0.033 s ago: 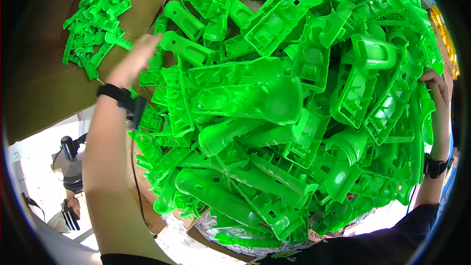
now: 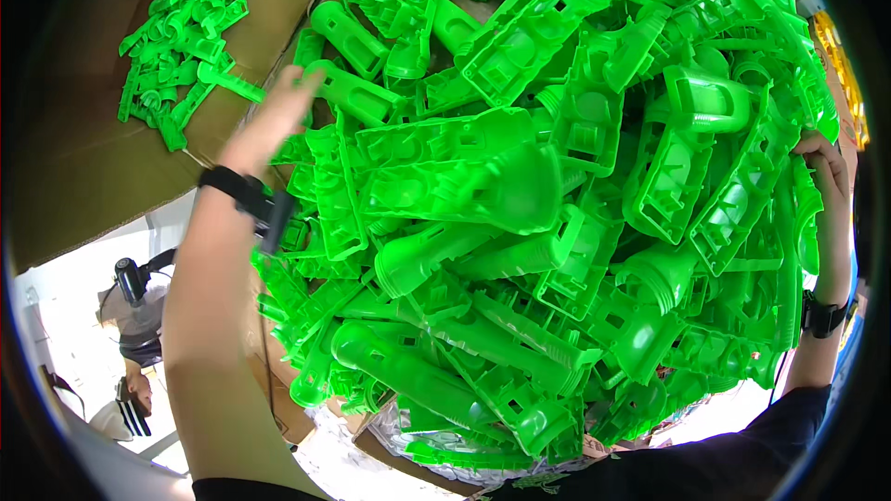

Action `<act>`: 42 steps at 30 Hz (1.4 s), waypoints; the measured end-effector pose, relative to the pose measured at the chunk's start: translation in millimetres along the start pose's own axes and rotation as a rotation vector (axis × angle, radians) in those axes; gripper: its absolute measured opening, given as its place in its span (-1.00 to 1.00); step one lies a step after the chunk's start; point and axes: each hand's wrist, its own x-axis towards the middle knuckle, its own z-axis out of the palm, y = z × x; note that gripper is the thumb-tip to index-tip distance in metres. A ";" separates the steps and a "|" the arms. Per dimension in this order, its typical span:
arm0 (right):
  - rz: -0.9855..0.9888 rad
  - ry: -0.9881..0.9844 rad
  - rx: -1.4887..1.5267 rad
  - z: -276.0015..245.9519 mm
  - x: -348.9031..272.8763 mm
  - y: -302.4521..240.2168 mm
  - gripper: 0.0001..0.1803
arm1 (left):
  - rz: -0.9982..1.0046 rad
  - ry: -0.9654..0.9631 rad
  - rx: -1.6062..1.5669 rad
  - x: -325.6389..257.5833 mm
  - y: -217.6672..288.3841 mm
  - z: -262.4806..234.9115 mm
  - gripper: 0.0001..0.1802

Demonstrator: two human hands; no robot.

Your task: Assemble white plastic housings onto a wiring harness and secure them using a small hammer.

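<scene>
A large heap of bright green plastic half-shell parts fills the middle, many with a flared end and square cut-outs. My left hand, smeared by motion, is over the heap's left edge, its fingertips by a rounded green part. Whether it grips anything does not show. My right hand is at the heap's right edge, fingers bent over the upper end of a green part; its palm is mostly hidden. A flared half-shell lies across the heap's centre, slightly blurred.
Small green pieces lie clustered on brown cardboard at upper left. A dark cable runs below my left forearm. Another person is at lower left. Yellow parts stand at the far right.
My left hand has moved a little to the right, farther over the heap. The flared half-shell in the centre has shifted slightly left. My right hand stays in place.
</scene>
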 end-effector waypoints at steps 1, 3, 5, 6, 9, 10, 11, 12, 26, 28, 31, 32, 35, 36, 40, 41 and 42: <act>-0.013 -0.001 -0.019 2.6 -0.3 -3.7 -0.75 | 0.165 0.174 0.141 4.7 -12.5 24.6 -0.33; -0.018 -0.007 -0.034 7.3 -0.3 -1.5 -0.75 | 0.180 0.116 -0.027 -5.5 3.0 31.6 -0.34; -0.020 -0.014 -0.004 6.2 -0.4 -3.0 -0.77 | 0.191 -0.002 -0.362 -38.7 50.2 32.8 -0.34; -0.024 -0.015 0.001 4.7 0.1 -0.8 -0.77 | 0.179 -0.049 -0.505 -65.2 82.0 17.4 -0.34; 0.034 -0.035 0.199 12.5 1.7 9.3 -0.79 | 0.424 -0.335 -0.461 -109.7 149.0 -1.7 -0.54; 0.029 0.021 0.149 13.6 -1.3 6.2 -0.79 | 0.660 -0.461 -0.439 -127.3 163.3 -6.0 -0.49; 0.012 0.070 0.115 20.8 -1.0 4.0 -0.80 | 0.939 -0.390 -0.449 -133.9 172.5 -0.3 -0.24; 0.009 0.067 0.116 21.4 -1.7 2.7 -0.80 | 0.932 -0.436 -0.488 -149.1 183.9 -6.4 -0.19; -0.010 0.021 0.024 8.4 0.4 0.7 -0.79 | -0.172 0.216 0.268 57.2 -100.7 -9.2 -0.07; 0.005 -0.059 0.052 7.5 4.0 6.6 -0.78 | -0.251 0.142 0.220 40.9 -71.0 -23.3 -0.24; -0.009 -0.062 0.078 9.0 3.8 7.3 -0.79 | 0.299 0.127 -0.761 -5.7 14.6 -24.0 -0.42; -0.008 -0.059 0.077 7.7 2.9 8.5 -0.79 | 0.471 -0.002 -0.814 -29.5 49.0 -30.3 -0.36; -0.065 -0.026 0.110 6.0 1.1 11.3 -0.78 | 0.794 -0.228 -0.802 -74.0 99.2 -43.3 -0.44; -0.067 -0.020 0.123 8.0 13.6 15.6 -0.79 | 0.723 -0.179 -0.758 -79.2 98.1 -49.9 -0.43; -0.062 0.039 0.142 12.1 10.6 13.1 -0.80 | 0.370 0.061 -0.423 -40.9 29.1 -58.7 -0.52; -0.056 0.052 0.149 23.1 10.3 6.2 -0.80 | 0.288 0.146 -0.341 -27.0 -7.0 -51.2 -0.52; -0.046 0.054 0.174 54.3 -5.3 -13.9 -0.80 | 0.194 0.233 -0.241 -18.5 -38.1 -45.0 -0.52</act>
